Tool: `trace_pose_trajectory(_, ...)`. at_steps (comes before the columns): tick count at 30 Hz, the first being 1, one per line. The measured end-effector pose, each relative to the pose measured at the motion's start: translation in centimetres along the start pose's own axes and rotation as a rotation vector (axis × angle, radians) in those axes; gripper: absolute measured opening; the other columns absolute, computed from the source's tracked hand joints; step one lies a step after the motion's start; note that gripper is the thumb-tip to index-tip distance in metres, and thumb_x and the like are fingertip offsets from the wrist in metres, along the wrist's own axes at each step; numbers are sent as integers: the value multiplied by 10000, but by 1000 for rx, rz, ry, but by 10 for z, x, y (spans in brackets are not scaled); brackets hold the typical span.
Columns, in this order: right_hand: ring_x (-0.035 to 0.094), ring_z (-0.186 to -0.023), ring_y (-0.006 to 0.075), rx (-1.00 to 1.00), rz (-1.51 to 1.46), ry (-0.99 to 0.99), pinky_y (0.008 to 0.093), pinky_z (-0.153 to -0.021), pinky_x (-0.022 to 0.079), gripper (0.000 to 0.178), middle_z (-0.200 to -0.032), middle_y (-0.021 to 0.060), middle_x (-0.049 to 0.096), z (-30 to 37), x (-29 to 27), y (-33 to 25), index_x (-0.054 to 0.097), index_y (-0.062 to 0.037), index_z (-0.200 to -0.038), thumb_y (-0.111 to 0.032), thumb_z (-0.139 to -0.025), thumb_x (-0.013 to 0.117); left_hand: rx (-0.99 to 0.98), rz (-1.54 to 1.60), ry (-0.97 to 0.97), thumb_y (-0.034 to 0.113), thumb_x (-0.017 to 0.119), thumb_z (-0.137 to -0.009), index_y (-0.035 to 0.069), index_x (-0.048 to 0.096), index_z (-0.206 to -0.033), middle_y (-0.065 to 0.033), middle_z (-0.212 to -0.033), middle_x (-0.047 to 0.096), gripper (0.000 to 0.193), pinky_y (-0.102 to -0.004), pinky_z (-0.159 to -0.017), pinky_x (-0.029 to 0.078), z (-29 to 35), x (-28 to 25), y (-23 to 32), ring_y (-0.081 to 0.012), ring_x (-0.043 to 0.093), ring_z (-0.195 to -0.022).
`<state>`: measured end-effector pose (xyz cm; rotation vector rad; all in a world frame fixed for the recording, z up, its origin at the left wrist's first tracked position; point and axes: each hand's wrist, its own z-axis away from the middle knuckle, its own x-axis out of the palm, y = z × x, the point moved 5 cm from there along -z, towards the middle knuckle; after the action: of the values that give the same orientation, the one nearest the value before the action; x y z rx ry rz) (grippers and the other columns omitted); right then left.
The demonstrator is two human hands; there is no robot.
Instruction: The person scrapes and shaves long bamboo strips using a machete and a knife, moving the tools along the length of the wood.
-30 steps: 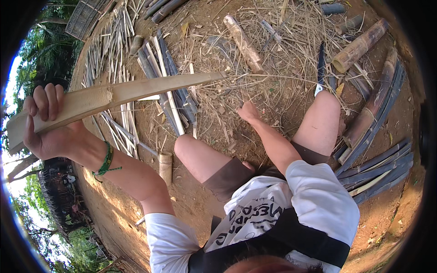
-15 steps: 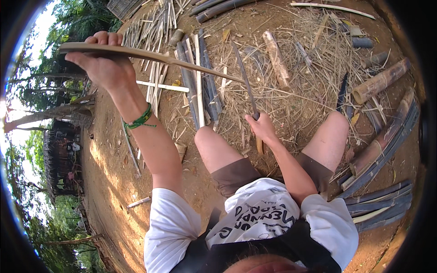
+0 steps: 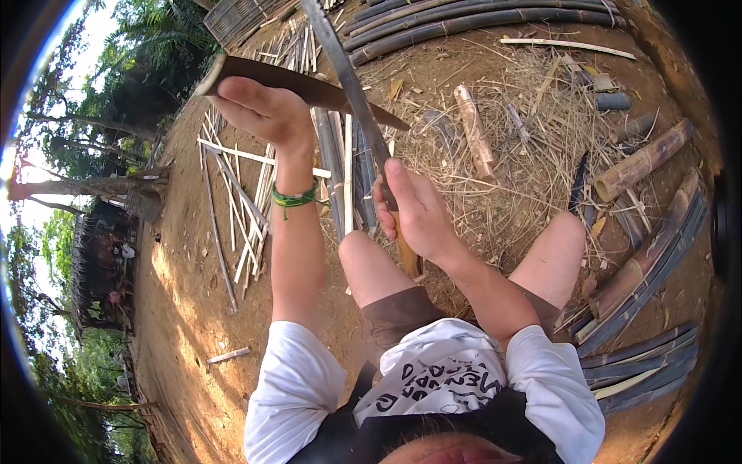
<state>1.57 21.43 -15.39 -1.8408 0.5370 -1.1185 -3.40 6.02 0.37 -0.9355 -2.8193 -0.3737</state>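
Observation:
My left hand (image 3: 264, 114) is raised in front of me and grips a long split bamboo piece (image 3: 325, 90), which runs from upper left down to the right. A green band circles that wrist. My right hand (image 3: 417, 213) is closed on the wooden handle of a long knife (image 3: 349, 81). Its blade points up and away and crosses over the bamboo piece. Both bare knees show below the hands, over dry straw on the ground.
Thin split bamboo strips (image 3: 246, 185) lie scattered on the dirt at left. Dark long bamboo poles (image 3: 479, 23) lie at the top. Short bamboo logs (image 3: 641, 162) and dark curved bamboo slats (image 3: 649, 263) sit at right. Trees and a hut stand far left.
My right hand has lifted the knife so its blade now rises across the bamboo piece. My left hand has brought the bamboo closer and turned it.

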Motion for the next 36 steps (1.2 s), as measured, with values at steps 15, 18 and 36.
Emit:
trace_pose_trajectory(15, 466, -541, 246, -143, 262, 58, 412, -568, 413, 493, -580, 146, 498, 12, -8, -10, 602, 43, -804, -365, -1039, 456, -20, 174, -187, 692, 321, -964, 63, 340, -852, -76, -668, 473, 639, -273, -541, 398, 96, -9, 18, -167, 486, -575)
trace_pose_trajectory(18, 505, -550, 300, 13, 327, 170, 412, -577, 425, 514, -595, 180, 524, 2, -35, 30, 618, 44, -809, -389, -1034, 458, -9, 180, -175, 672, 307, -980, 66, 340, -831, -71, -660, 461, 625, -263, -508, 377, 100, -1, 18, -165, 472, -547)
trace_pose_trajectory(36, 546, -547, 308, -142, 381, 217, 446, -578, 429, 631, -567, 189, 526, -10, -37, 72, 581, 54, -717, -461, -1037, 406, 14, 70, -155, 635, 196, -1013, 70, 343, -778, -49, -646, 434, 630, -258, -502, 363, 101, -11, 5, -140, 425, -535)
